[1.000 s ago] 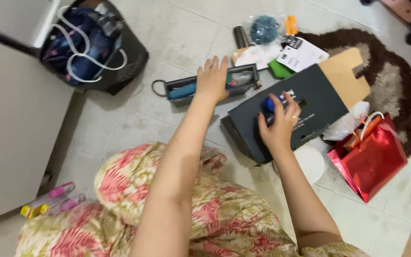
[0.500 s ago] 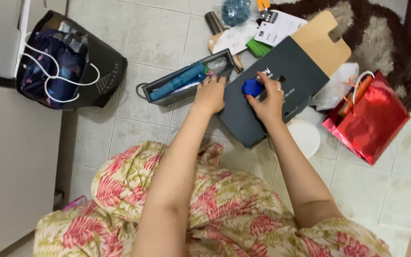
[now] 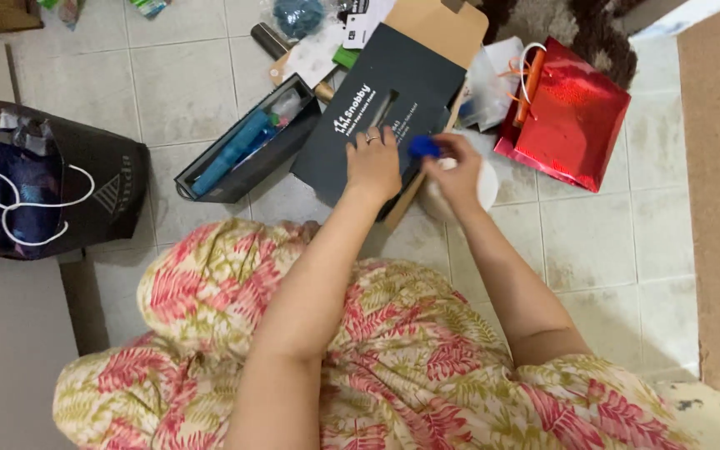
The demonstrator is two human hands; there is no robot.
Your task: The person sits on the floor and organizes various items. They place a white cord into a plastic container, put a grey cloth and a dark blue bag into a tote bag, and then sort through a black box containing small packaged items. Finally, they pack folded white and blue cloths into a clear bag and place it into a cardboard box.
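Head view showed the right hand's (image 3: 457, 177) fingers pinched around a small blue object (image 3: 423, 147) at the dark cardboard box's (image 3: 381, 117) near edge. The left hand (image 3: 372, 167) lay flat, fingers spread, on that box, which rested on the tiled floor (image 3: 602, 242) between a grey tray (image 3: 239, 154) and a red gift bag (image 3: 568, 117).

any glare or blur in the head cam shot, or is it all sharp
Head view: soft, even indoor light with faint shadows; the only glare is on the shiny red foil gift bag; the right hand and the small blue round object it holds are slightly smeared; the left hand on the dark grey cardboard box is fairly sharp.
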